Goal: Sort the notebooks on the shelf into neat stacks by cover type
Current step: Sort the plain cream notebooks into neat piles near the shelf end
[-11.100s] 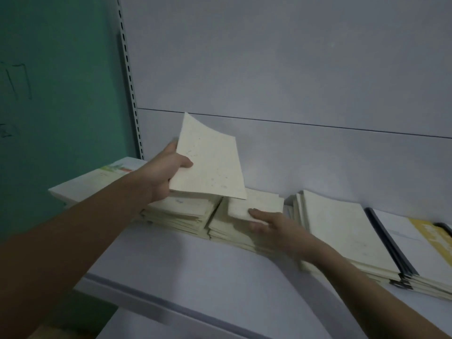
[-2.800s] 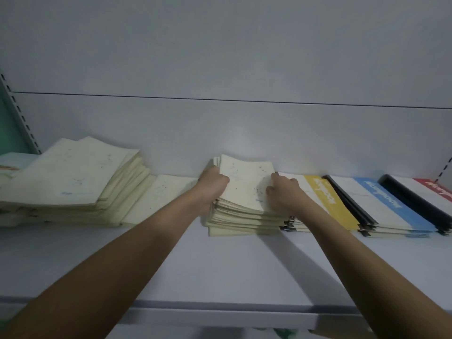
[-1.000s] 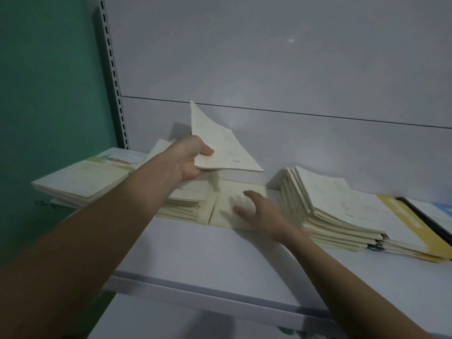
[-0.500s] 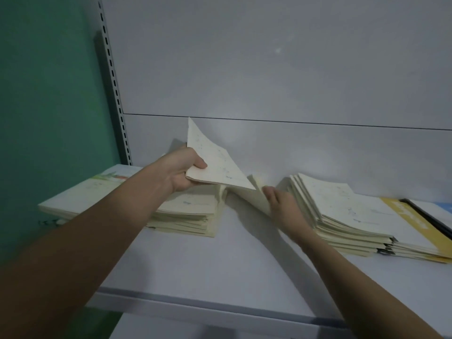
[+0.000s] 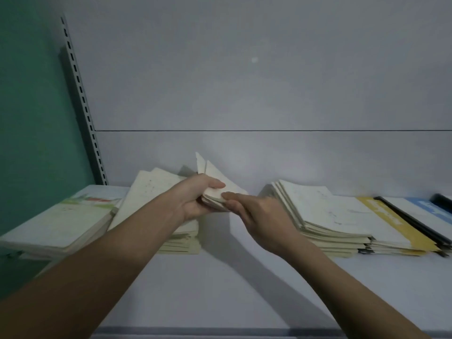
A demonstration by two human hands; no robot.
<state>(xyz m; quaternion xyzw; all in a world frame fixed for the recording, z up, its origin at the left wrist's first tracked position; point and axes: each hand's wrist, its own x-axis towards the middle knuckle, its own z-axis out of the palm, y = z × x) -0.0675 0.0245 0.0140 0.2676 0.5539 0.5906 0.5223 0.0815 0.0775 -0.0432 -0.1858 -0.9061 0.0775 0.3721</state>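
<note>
Two thin cream notebooks (image 5: 212, 178) are held together in the air above the shelf, corners pointing up. My left hand (image 5: 195, 199) grips them from the left, thumb on top. My right hand (image 5: 254, 214) pinches their lower right edge. Below and left of my left hand lies a cream stack (image 5: 151, 192). Right of my hands sits a second cream stack (image 5: 315, 211), fanned out. Further right lie a yellow-banded notebook (image 5: 393, 221), a black-spined one (image 5: 411, 218) and a blue-banded one (image 5: 430, 209).
A stack with a green and red printed cover (image 5: 66, 216) lies at the far left. The white shelf (image 5: 232, 289) has bare surface between the two cream stacks and toward its front edge. A slotted upright (image 5: 83, 104) and green wall (image 5: 31, 113) bound the left side.
My right hand lifted the notebook that lay flat between the stacks and brought it up against the one in my left hand. Both hands now hold the pair together.
</note>
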